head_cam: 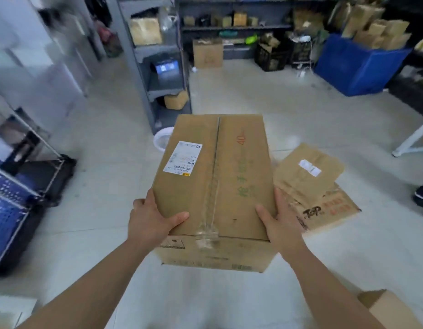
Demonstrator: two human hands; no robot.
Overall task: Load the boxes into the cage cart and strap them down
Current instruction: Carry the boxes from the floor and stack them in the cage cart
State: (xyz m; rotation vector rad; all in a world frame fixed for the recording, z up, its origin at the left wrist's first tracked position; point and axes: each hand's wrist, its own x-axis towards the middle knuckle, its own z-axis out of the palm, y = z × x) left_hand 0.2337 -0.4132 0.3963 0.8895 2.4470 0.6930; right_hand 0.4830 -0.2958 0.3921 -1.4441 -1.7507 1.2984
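Together, left grip [153,217], right grip [280,225] clasp box [215,172].

Both bare arms reach forward from the bottom corners and draw toward the middle. The left forearm [87,286] comes in from the lower left and the right forearm [336,286] from the lower right, each nearly straight at the wrist. The left hand [151,219] grips the near left edge of a box [217,174]; its thumb lies flat across the top face, pointing right, and its fingers run along the left side with their tips hidden. The right hand [280,225] holds the near right edge the same way, thumb on top, fingers against the right side. The palms face each other, well apart
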